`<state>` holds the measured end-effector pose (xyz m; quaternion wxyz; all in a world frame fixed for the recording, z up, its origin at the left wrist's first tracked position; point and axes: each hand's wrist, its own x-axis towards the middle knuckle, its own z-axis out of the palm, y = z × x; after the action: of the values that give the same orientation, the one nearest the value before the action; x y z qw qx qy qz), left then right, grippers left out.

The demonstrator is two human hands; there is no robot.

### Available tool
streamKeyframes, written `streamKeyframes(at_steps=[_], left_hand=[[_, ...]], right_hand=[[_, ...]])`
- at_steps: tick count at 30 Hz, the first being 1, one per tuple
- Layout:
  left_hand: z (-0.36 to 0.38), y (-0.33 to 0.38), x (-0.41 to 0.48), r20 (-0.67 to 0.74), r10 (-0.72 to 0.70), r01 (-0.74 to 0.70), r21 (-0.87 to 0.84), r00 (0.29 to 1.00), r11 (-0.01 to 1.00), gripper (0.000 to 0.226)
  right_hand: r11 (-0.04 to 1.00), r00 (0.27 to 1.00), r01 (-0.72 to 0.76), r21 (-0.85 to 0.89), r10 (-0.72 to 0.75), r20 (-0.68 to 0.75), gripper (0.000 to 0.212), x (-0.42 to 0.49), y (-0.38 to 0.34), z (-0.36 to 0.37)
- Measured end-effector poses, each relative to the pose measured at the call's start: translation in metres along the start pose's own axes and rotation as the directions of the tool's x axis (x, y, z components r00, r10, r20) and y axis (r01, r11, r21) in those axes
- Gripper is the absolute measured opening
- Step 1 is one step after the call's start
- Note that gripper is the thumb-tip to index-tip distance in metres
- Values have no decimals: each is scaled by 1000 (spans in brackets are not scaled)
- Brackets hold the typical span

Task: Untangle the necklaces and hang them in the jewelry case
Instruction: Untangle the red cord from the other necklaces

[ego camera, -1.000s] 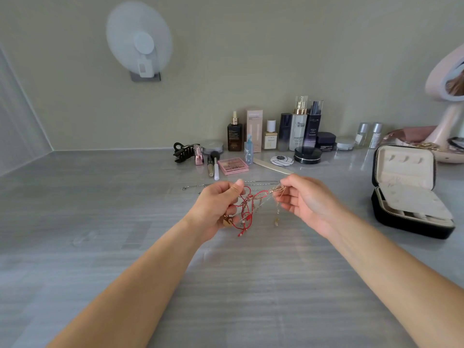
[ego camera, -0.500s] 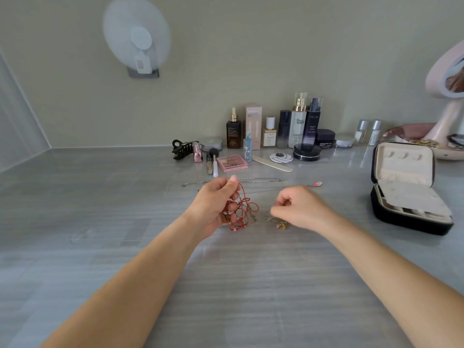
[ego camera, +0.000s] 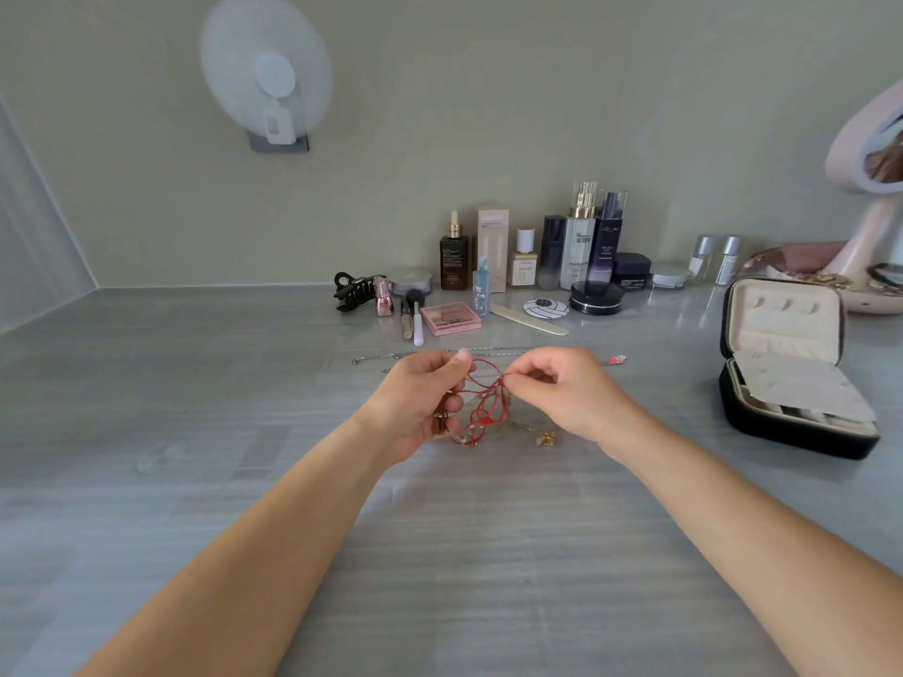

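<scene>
Red cord [ego camera: 481, 408] hangs in loops between the two hands at the middle of the frame, so the step in hand looks like the untangling itself; no chain shows on the lid of the case yet. The next move probably calls for a slow, light pull on one loop while the other hand steadies the knot, since a thin gold chain [ego camera: 530, 427] seems caught in the same bundle and could snag or tighten.

The right hand [ego camera: 562, 398] pinches a strand of the cord between thumb and fingertips [ego camera: 510, 381], its other fingers curled in. The left hand [ego camera: 420, 403] grips the far side of the tangle, fingers curled round it and thumb raised. A small dark piece sits by its lower fingers, too small to identify.

The gold chain trails down to the grey table [ego camera: 195, 432] just below the right hand, where its pendant rests. Behind the hands a silver chain [ego camera: 376, 358] lies stretched out flat. The jewelry case [ego camera: 782, 432] stands open at the right of the frame, well apart from the hands. Bottles [ego camera: 581, 237] and makeup line the wall at the upper middle.
</scene>
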<state>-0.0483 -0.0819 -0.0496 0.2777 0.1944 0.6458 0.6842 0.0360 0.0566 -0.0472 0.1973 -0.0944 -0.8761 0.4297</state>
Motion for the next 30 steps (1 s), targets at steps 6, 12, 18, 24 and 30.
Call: streamKeyframes(at_steps=[6, 12, 18, 24, 30], left_hand=[[2, -3, 0, 45, -6, 1, 120, 999, 993, 10], [0, -2, 3, -103, 155, -114, 325, 982, 939, 10], [-3, -6, 9, -152, 345, -193, 596, 926, 779, 14], [-8, -9, 9, -133, 359, -134, 767, 924, 627, 18], [10, -2, -1, 26, 404, -343, 578, 914, 740, 24]], right_hand=[[977, 995, -101, 189, 100, 12, 13, -2, -1, -7], [933, 989, -150, 328, 144, 44, 21, -1, -3, -8], [927, 987, -157, 342, 142, 69, 20, -2, -2, -8], [913, 992, -123, 389, 104, 70, 15, -2, -1, -8], [897, 988, -155, 414, 131, 88, 12, -2, 0, -8]])
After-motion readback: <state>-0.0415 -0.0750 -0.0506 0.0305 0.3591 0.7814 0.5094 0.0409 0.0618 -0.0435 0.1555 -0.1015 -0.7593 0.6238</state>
